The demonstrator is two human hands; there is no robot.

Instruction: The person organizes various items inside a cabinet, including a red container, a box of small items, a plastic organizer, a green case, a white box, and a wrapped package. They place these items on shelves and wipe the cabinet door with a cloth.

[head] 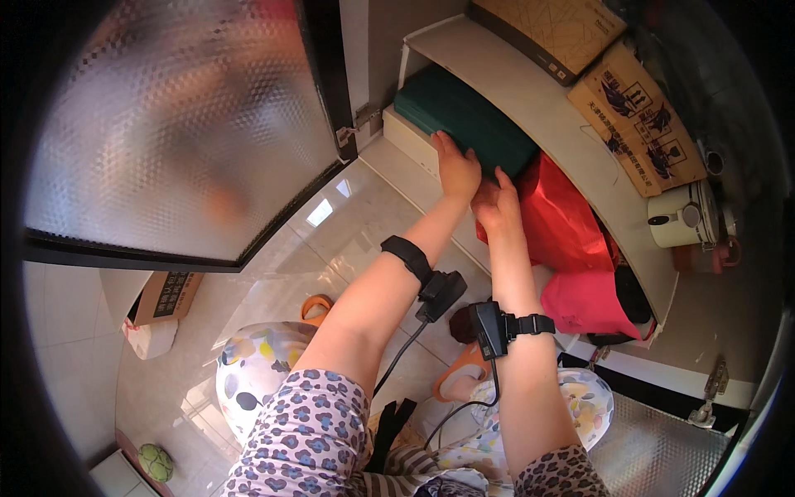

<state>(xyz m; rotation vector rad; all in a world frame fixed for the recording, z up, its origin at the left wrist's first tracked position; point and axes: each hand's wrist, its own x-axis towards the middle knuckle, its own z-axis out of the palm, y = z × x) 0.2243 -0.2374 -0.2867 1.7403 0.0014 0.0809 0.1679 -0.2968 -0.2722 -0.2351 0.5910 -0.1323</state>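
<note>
A dark green box (463,118) lies on a white box (410,140) inside the low cabinet compartment. My left hand (458,166) rests with extended fingers against the front of both boxes. Just to its right, my right hand (499,202) is turned palm up, a fingertip at the green box's near corner. Whether its other fingers reach under the box cannot be made out. Beside that hand bulges a shiny red bag (556,217), with a pink bag (584,304) in front of it.
An open textured-glass door (180,136) stands at left, another glass door (658,441) at lower right. Cardboard boxes (640,124) and a white canister (680,214) sit on the cabinet top (497,68). Wrist devices (490,329) trail cables. A green ball-like object (155,463) lies lower left.
</note>
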